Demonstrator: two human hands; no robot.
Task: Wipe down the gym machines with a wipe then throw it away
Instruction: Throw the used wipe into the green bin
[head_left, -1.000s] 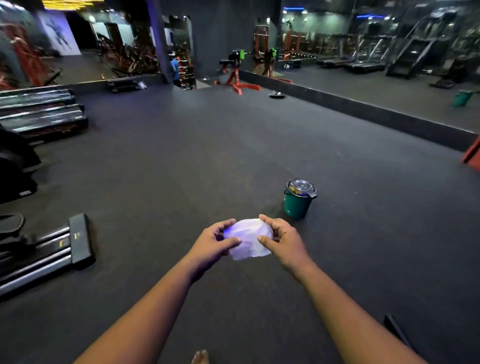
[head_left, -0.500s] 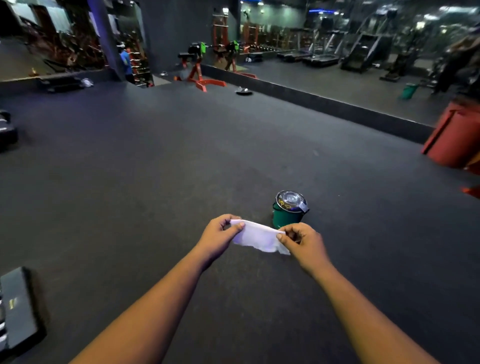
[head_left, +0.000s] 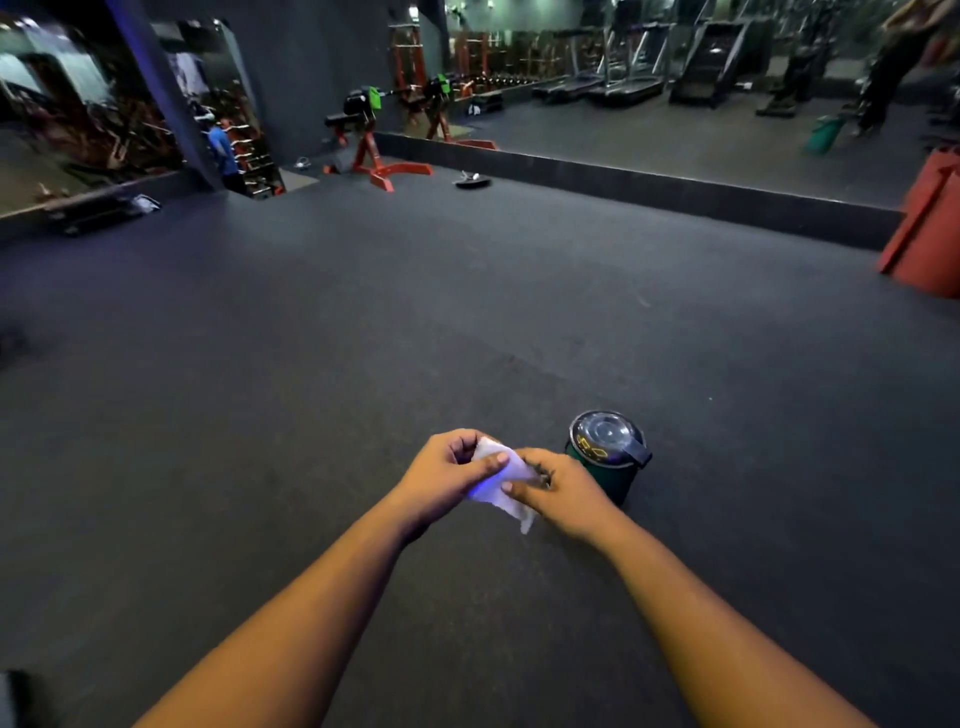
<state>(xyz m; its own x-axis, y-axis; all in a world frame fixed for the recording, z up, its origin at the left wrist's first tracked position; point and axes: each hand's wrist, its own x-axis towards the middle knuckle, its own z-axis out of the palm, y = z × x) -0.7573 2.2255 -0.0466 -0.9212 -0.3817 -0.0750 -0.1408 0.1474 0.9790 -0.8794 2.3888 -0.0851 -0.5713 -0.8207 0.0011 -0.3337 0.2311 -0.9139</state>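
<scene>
A crumpled white wipe (head_left: 503, 483) hangs between both hands in front of me, above the dark gym floor. My left hand (head_left: 445, 478) pinches its upper left part with thumb and curled fingers. My right hand (head_left: 563, 493) pinches its right side, and a corner of the wipe dangles below. Just right of my right hand stands a small green bin (head_left: 608, 462) with a shiny round lid, partly hidden behind that hand.
A red bench rack (head_left: 374, 150) stands at the far wall by a mirror. A low dark ledge (head_left: 675, 189) runs along the mirrored right wall. A red padded block (head_left: 927, 239) sits at the right edge. A person in blue (head_left: 224, 156) stands far left.
The hands have come closer together, bunching the wipe that was stretched between them. The view has swung right, and the bin now sits beside my right hand.
</scene>
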